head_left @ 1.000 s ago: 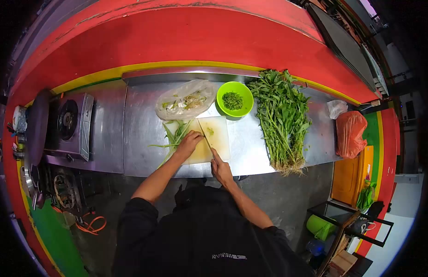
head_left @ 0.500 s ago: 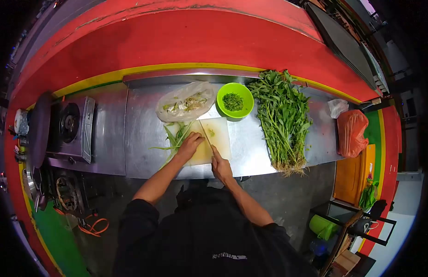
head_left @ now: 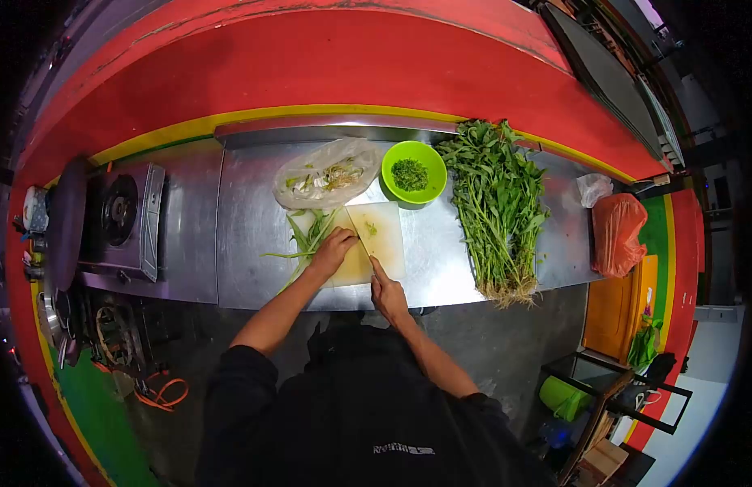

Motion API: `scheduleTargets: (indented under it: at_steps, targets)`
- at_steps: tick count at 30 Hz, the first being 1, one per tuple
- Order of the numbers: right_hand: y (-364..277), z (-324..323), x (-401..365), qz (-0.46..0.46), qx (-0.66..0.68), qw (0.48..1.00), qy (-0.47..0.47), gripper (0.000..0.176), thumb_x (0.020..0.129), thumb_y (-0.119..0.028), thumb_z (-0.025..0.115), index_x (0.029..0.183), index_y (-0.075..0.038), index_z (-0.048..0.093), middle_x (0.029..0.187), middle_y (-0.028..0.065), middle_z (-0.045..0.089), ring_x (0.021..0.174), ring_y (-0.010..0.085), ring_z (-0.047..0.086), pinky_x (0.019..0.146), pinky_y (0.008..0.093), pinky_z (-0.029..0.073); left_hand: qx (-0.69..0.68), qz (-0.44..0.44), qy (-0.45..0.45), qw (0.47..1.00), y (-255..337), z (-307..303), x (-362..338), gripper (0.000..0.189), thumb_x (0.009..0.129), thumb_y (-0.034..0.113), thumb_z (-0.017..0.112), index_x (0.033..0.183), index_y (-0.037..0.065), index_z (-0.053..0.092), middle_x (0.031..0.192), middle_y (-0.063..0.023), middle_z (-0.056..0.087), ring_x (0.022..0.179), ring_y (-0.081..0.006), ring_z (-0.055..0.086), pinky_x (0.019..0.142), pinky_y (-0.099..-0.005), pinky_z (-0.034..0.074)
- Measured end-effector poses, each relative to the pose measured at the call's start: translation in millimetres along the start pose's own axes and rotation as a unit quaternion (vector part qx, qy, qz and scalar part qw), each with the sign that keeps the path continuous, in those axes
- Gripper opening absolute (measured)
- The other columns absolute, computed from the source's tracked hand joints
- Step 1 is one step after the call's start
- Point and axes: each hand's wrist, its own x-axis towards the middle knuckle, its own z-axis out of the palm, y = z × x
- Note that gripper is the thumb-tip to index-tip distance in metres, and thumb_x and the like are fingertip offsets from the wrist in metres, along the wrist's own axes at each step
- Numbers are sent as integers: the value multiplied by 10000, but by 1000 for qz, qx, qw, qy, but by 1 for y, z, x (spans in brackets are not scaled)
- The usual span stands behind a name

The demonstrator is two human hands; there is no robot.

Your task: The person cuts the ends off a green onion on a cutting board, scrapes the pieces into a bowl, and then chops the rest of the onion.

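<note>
My right hand (head_left: 388, 294) grips the handle of a knife (head_left: 360, 235), whose blade points away from me over the pale cutting board (head_left: 390, 251). Just left of the blade, my left hand (head_left: 333, 250) is closed over the scallions (head_left: 307, 233), its fingertips close to the knife. Their long green leaves fan out past the board's left edge. A few chopped green bits (head_left: 371, 229) lie right of the blade. Behind the board stands a lime-green bowl (head_left: 433, 191) with finely chopped greens (head_left: 409, 174) in it.
A clear plastic bag (head_left: 315, 195) of trimmings lies behind the board. To the right is a big rooted bunch of leafy greens (head_left: 497, 211), then a red plastic bag (head_left: 618, 233). A gas stove (head_left: 124, 217) sits at left. The red wall (head_left: 311, 69) bounds the steel counter (head_left: 254, 260).
The view has shifted slightly. Both hands stay in nearly the same place, with the knife still at the ends of the scallions.
</note>
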Motion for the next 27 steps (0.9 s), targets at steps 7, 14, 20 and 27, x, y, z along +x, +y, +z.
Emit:
scheduleTargets:
  at_steps: [7,14,20,27]
  targets:
    - [-7,-3,10,-3,49,999,14,579,1001,-120,535,1553,-236,405,762,318,636,698,503,649,669,530,504,-8,-13,-1,1000,0,1,-2,292,823,25,583,1085,1,709,1092,-110,638,1076,-304,592,944,-387,510]
    - [-2,-8,-5,-5,47,999,0,558,1022,-147,540,1555,-236,403,775,321,638,688,481,660,658,513,499,5,-14,1,1000,-4,3,-2,300,837,32,578,1108,13,704,1094,-104,646,1088,-294,598,947,-382,518]
    - [1,-1,-6,5,41,999,-10,555,1020,-160,542,1552,-239,406,725,309,632,641,470,651,638,537,489,1,-10,0,1000,-8,6,-2,286,833,21,587,1087,0,716,1102,-106,651,1092,-297,598,955,-383,518]
    - [3,6,6,-6,-10,1000,2,561,1002,-142,543,1544,-219,417,762,324,643,707,512,647,657,568,488,-7,-1,-1,1000,-4,3,1,263,833,32,583,1060,2,711,1068,-112,639,1072,-300,596,949,-392,511]
